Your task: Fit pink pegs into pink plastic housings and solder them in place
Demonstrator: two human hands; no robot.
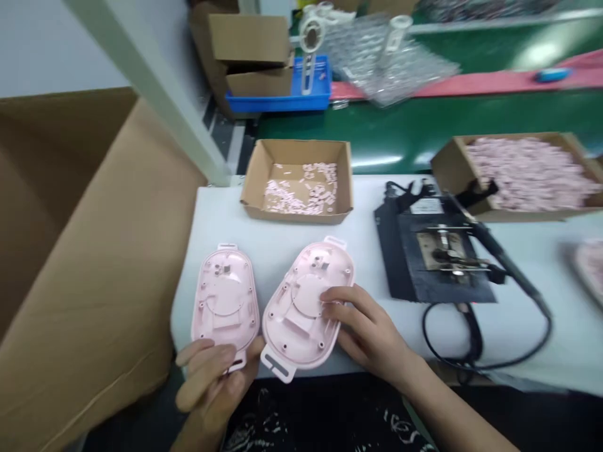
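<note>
Two pale pink plastic housing shells lie on the white table (221, 220) with their insides facing up. My left hand (210, 383) overlaps the lower end of the left shell (225, 295), its fingers curled across the tab there. My right hand (370, 323) rests its fingers on the right edge of the right shell (301, 307). That shell sits tilted, its lower tab pointing toward me. Its edge nearly meets the left shell. Each hand hides part of the shell beneath it.
A cardboard tray (299, 157) of small pink pieces stands behind the shells. To the right are a black soldering station (436, 263) with a soldering iron (509, 267) and cable, then a box (452, 169) of pink pieces. A large cardboard sheet (80, 251) rises at left.
</note>
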